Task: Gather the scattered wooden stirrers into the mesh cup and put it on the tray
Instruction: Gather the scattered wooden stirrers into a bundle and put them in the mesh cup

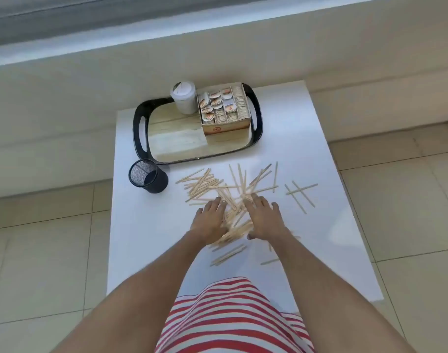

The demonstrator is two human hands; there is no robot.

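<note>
Several pale wooden stirrers (pixel 212 183) lie scattered across the middle of the white table (pixel 146 240). My left hand (pixel 209 220) and my right hand (pixel 265 217) rest palm-down on the heap, fingers spread and fairly straight, with a bunch of stirrers (pixel 237 220) squeezed between them. A few stirrers (pixel 300 193) lie apart to the right, and others (pixel 228 254) sit nearer my body. The black mesh cup (pixel 147 175) stands upright and looks empty, left of the heap. Behind it is the black-rimmed tray (pixel 139 128) with a wood-look floor.
On the tray stand a white lidded paper cup (pixel 183 98) and a cardboard box of sachets (pixel 224 109), both at its back right. The tray's front left part is bare. Tiled floor surrounds the table, and a low ledge runs behind it.
</note>
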